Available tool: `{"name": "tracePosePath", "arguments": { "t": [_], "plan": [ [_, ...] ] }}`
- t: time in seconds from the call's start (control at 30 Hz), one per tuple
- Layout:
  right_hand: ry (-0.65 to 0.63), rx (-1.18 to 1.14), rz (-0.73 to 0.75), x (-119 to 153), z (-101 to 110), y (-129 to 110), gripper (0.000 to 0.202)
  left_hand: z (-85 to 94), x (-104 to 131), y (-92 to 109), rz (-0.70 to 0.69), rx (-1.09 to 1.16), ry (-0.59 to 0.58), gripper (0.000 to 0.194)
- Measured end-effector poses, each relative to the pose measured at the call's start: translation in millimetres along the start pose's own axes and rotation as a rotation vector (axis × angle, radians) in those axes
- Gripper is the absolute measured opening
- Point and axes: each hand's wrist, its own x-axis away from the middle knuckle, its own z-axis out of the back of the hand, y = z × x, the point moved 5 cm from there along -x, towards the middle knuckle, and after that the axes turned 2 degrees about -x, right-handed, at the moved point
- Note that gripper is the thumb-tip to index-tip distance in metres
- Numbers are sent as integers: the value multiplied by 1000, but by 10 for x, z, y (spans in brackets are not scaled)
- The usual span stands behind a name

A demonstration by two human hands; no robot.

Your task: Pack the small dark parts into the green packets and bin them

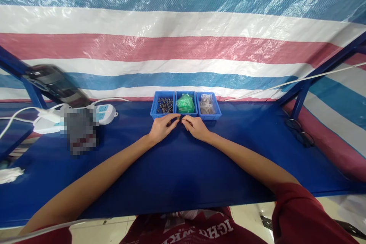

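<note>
Left hand (162, 128) and right hand (198, 127) nearly meet mid-frame, just below blue bins (209, 117). Fingertips bunched; can't tell whether either grip is clamped on anything.

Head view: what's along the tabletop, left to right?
Crumpled white item, power strip, left bin with small dark parts, middle bin with green packet, right bin with clear packets, dark-framed glasses.
</note>
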Motion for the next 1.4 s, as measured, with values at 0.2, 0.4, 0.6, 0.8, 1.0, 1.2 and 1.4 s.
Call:
{"name": "tracePosePath", "arguments": {
  "t": [0.2,0.4,0.6,0.8,1.0,1.2,1.4],
  "plan": [
    [12,-4,42,-1,-10,-7,23,16,-7,20,-46,40,9,21],
    [-6,15,21,-7,-39,15,23,18,9,20,-141,72,20,21],
    [-8,30,20,-12,-52,51,22,19,-2,21,-122,83,-23,23],
    [-16,36,18,-8,-52,47,21,54,6,-10,7,27,-59,33],
    [-18,35,32,-11,-57,49,20,118,-40,-4,47,54,17,23],
    [-35,42,21,-18,-64,58,19,237,-445,-5,50,4,2,28],
    [-32,37,20,-12,-63,49,20,230,-751,-54,25,-218,-130,38]
  ]
}}
